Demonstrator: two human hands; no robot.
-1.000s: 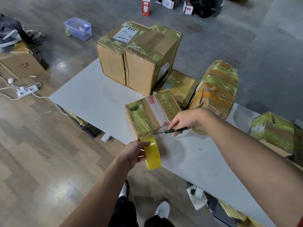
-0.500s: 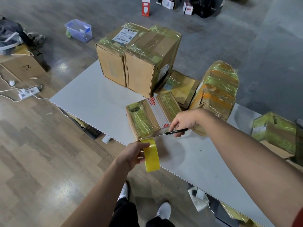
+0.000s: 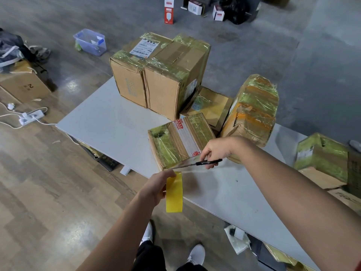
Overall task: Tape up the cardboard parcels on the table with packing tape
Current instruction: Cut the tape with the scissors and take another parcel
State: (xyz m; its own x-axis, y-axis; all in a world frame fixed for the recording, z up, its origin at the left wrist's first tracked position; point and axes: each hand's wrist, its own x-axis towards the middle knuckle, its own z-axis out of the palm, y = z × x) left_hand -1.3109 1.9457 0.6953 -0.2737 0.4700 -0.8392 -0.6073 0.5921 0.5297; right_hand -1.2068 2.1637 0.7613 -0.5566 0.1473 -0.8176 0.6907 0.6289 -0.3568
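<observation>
Two hands busy. Left hand [image 3: 156, 187] grips the tape roll [image 3: 174, 194] just off the table [image 3: 109, 122] edge, with the strip pulled taut up to the parcel [image 3: 179, 139]. Right hand [image 3: 216, 149] has its fingers curled round the scissors [image 3: 197, 164], blades at the strip by the parcel's near corner. Parcel sits at the near table edge, taped boxes [image 3: 156, 75] behind it.

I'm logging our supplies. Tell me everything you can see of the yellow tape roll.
The tape roll is a yellow ring of glossy packing tape, upright and edge-on, gripped by the left hand at the near edge of the table. A clear strip runs from its top to the small parcel; scissors in the right hand lie across that strip.
</observation>
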